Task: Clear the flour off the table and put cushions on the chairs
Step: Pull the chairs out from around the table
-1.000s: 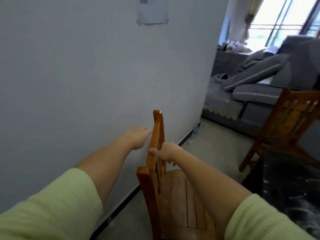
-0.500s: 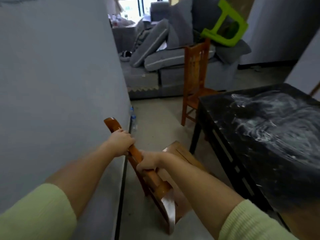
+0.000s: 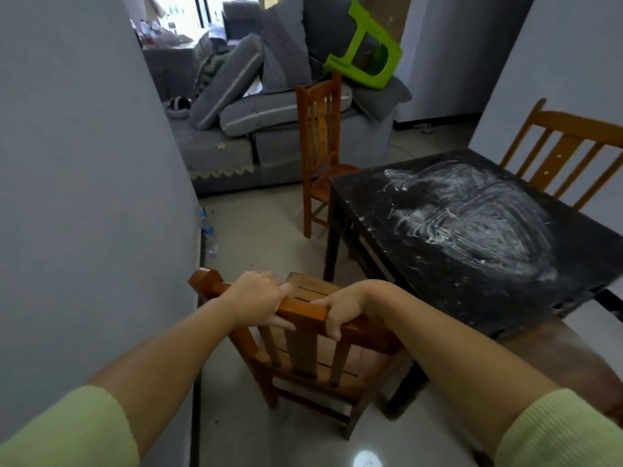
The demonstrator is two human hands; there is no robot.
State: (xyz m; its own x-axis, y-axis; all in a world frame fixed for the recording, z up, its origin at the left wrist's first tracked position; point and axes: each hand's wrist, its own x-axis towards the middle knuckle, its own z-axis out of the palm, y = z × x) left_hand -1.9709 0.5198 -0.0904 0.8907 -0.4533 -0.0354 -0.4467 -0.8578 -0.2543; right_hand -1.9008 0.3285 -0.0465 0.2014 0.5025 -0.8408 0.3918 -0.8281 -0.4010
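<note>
A wooden chair [image 3: 303,352] stands in front of me, its back towards me, beside the black table [image 3: 387,210]. My left hand [image 3: 256,298] grips the chair's top rail near its left end. My right hand [image 3: 340,310] grips the same rail further right. White flour [image 3: 472,210] is smeared in swirls across the table top. Grey cushions [image 3: 242,96] lie piled on the sofa at the back.
A grey wall [image 3: 84,197] runs along my left, with a plastic bottle [image 3: 207,230] on the floor at its base. A second wooden chair [image 3: 320,139] stands at the table's far end, a third [image 3: 566,146] on its right side. A green plastic stool [image 3: 367,52] lies on the sofa.
The chair has turned from side-on against the wall to facing the table, its back now square to me. Both hands stayed on its top rail. My view swung right towards the table.
</note>
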